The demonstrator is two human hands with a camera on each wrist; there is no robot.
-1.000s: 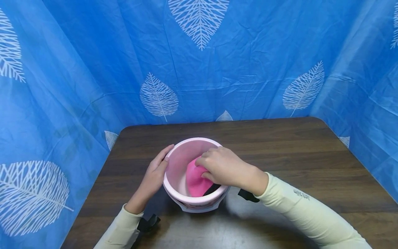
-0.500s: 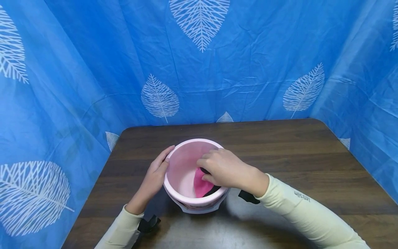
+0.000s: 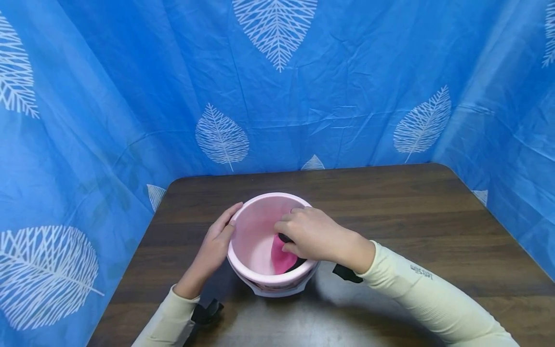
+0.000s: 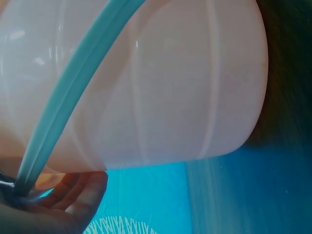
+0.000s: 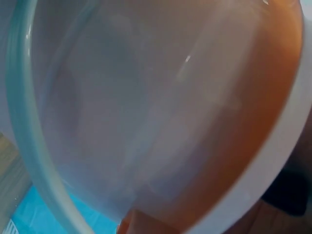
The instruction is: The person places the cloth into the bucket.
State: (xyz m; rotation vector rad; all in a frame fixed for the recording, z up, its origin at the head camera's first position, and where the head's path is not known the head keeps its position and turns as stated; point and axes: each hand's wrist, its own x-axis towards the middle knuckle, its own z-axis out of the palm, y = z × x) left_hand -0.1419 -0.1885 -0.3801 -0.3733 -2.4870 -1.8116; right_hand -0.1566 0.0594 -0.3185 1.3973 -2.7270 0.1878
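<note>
A pale pink bucket point(image 3: 253, 241) stands on the table, its mouth facing up toward me. My left hand point(image 3: 215, 243) grips its left rim, thumb on the rim and fingers along the outside. My right hand point(image 3: 313, 236) reaches over the right rim and grips a soft pink-and-black cloth point(image 3: 282, 255) against the inner right wall. Most of the cloth is hidden behind that hand. The left wrist view shows left fingertips point(image 4: 95, 190) at the bucket's side and the handle point(image 4: 73, 92) slanting across it. Bucket wall point(image 5: 131, 107) fills most of the right wrist view.
The dark wooden table point(image 3: 412, 212) extends around the bucket. A blue curtain point(image 3: 277, 106) with white leaf prints hangs behind it and on both sides. Black straps point(image 3: 208, 311) show at both wrists, below the pale sleeves point(image 3: 429, 289).
My right hand has drawn the cloth rightward against the wall, so less pink shows and a black part appears under the fingers. The left hand and bucket stay nearly still.
</note>
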